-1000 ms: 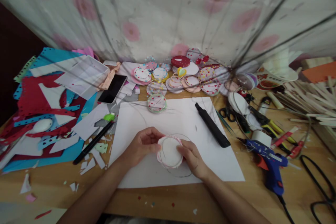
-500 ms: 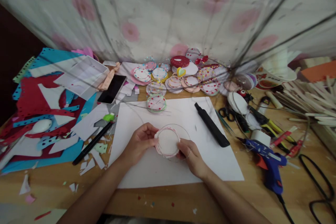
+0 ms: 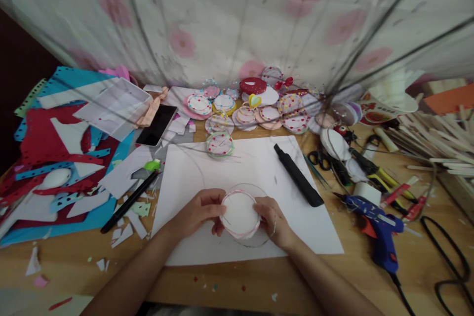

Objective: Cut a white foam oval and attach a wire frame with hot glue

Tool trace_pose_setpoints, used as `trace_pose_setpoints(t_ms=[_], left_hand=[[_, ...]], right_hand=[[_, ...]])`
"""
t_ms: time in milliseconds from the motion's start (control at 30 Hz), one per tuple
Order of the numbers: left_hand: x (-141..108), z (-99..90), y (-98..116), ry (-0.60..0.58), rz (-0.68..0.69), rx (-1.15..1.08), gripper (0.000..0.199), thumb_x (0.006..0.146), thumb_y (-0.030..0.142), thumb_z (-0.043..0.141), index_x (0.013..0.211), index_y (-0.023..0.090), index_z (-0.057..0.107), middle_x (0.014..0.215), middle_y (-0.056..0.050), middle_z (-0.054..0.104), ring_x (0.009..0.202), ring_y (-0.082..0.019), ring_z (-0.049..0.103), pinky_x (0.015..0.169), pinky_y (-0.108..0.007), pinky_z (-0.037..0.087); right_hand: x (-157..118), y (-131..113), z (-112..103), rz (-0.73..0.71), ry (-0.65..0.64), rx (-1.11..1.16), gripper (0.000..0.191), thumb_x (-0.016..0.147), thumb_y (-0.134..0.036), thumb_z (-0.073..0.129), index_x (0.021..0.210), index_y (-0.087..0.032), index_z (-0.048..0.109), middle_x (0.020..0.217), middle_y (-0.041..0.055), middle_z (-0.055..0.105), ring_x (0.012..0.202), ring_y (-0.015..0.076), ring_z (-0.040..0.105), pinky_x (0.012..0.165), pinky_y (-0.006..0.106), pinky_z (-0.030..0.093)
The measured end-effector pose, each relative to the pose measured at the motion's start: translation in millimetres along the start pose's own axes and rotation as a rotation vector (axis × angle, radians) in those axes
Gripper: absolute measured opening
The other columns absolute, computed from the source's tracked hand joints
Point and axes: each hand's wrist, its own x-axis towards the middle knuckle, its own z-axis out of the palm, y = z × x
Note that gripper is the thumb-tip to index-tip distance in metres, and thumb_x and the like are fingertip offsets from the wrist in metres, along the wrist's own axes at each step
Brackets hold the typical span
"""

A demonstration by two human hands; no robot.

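Observation:
Between my hands, above a white sheet of paper, is a round white disc with a pinkish, wire-like rim. My left hand pinches its left edge with thumb and fingers. On the right edge, my right hand grips it the same way. A thin wire loop curves out past the disc and runs by my right hand. Just beyond on the paper lies a small round piece with red dots and a green edge. A black, flat-bodied tool rests at the paper's right side.
Several decorated discs line the back. At left are coloured scraps, a white box, a phone and a black pen. Right: a blue glue gun, pliers, scissors and wooden sticks.
Both hands have brought the disc slightly nearer to me and tilted it, so its white face shows rounder and fuller. The things on the table have stayed put.

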Motion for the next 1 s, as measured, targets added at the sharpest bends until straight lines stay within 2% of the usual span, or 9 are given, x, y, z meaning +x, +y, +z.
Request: trace_pose_setpoints(t_ms=[200,267,500,600,767,1000], left_hand=[[-3,1.9,2,-0.010,-0.023,0.032,0.032,0.070,0.043,0.066,0.065,0.013,0.058,0.051,-0.001,0.056,0.038,-0.008,0.049,0.036,-0.018,0.034],[-3,2.8,2,0.025,-0.010,0.061,0.032,0.068,0.043,0.066,0.061,0.014,0.056,0.047,0.001,0.054,0.037,-0.007,0.046,0.035,-0.018,0.031],[1,1.0,0,0.398,0.138,0.170,0.031,0.069,0.037,0.063,0.053,0.017,0.046,0.042,0.006,0.044,0.035,-0.005,0.036,0.033,-0.015,0.023],[1,1.3,0,0.457,0.187,0.197,0.031,0.070,0.036,0.060,0.052,0.017,0.045,0.041,0.006,0.043,0.036,-0.005,0.035,0.034,-0.016,0.022],[2,-0.4,-4,0.428,0.224,0.251,0.029,0.077,0.033,0.059,0.057,0.016,0.049,0.046,0.005,0.049,0.039,-0.005,0.040,0.038,-0.016,0.028],[2,-5.5,-10,0.163,0.162,0.197,0.028,0.074,0.039,0.063,0.066,0.013,0.058,0.048,0.002,0.055,0.038,-0.006,0.044,0.038,-0.017,0.031]], right_hand=[[0,-7,1,-0.014,-0.041,0.027,0.041,0.077,-0.046,0.048,0.050,-0.023,0.028,0.050,-0.0052,0.021,0.047,0.0099,0.018,0.041,0.024,0.019],[0,-9,2,-0.015,-0.045,0.043,0.043,0.077,-0.047,0.050,0.050,-0.023,0.028,0.051,-0.0048,0.022,0.047,0.0103,0.020,0.042,0.025,0.020],[6,1,4,-0.034,-0.059,0.213,0.046,0.089,-0.053,0.032,0.061,-0.020,0.044,0.050,-0.0043,0.035,0.044,0.0092,0.027,0.044,0.024,0.022],[6,1,6,-0.055,-0.089,0.226,0.040,0.089,-0.052,0.039,0.069,-0.019,0.047,0.053,-0.0043,0.041,0.045,0.0083,0.030,0.044,0.023,0.022],[2,-8,9,-0.038,-0.128,0.097,0.032,0.088,-0.045,0.047,0.071,-0.018,0.047,0.052,-0.0053,0.043,0.047,0.0080,0.033,0.046,0.023,0.024],[3,1,5,-0.010,-0.078,0.171,0.035,0.086,-0.048,0.050,0.067,-0.020,0.041,0.048,-0.0087,0.034,0.041,0.0060,0.023,0.041,0.022,0.017]])
